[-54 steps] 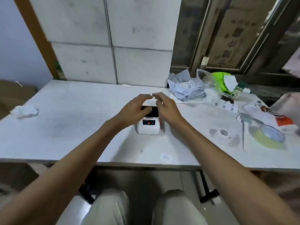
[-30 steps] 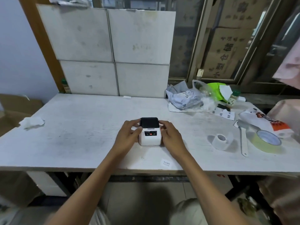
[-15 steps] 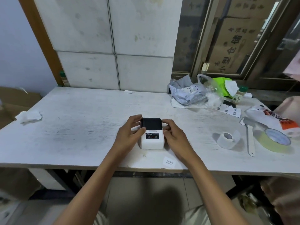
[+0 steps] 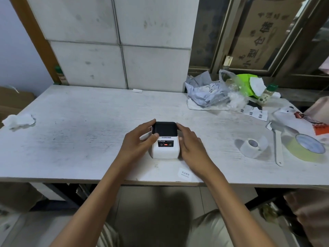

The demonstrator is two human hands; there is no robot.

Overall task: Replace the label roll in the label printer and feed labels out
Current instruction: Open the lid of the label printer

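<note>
A small white label printer (image 4: pixel 166 150) with a black lid and a red-lit front panel stands near the front middle of the white table (image 4: pixel 80 132). My left hand (image 4: pixel 138 140) grips its left side, thumb on the front edge of the black lid and fingers along the lid's left edge. My right hand (image 4: pixel 191 143) holds its right side, fingertips at the lid's back right corner. The lid is down. A white label roll (image 4: pixel 252 145) lies on the table to the right. One loose printed label (image 4: pixel 185 174) lies at the table's front edge.
At the right lie a white-handled tool (image 4: pixel 278 148), a wide yellowish tape roll (image 4: pixel 306 148), printed paper slips (image 4: pixel 254 112) and a packet (image 4: pixel 300 118). Bags, a green box and a small bottle (image 4: pixel 266 94) crowd the back right. A crumpled tissue (image 4: pixel 18 120) sits far left.
Both hands came down from above the printer and closed on its two sides. In the last half second the left thumb slid onto the lid's front edge.
</note>
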